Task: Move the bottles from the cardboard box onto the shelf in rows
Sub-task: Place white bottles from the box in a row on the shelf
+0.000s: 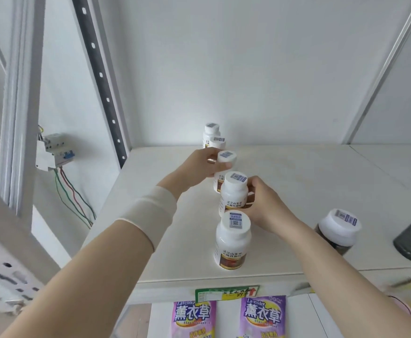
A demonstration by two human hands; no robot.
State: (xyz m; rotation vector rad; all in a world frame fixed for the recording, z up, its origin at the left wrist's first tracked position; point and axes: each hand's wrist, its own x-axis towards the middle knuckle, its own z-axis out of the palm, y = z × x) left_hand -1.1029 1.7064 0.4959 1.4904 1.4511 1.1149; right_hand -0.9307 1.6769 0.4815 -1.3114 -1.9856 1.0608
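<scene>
1. Gripped two white bottles upright on the cream shelf (321, 191): left hand (199, 164) around the farther bottle (225, 167), right hand (262, 203) around the nearer bottle (232, 193).
2. Stood in line beyond and before the hands: other white bottles (232, 240).
3. Right of the right hand: dark jar (337, 230).
4. Behind: white wall (248, 69).

Five bottles stand in a near-to-far row on the shelf (297, 181), nearest bottle (232, 240) at its front edge; a dark jar (337, 231) sits to the right.

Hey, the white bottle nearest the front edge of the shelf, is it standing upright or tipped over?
Upright. The front bottle stands on its base on the shelf, cap on top, neither hand touching it.
</scene>
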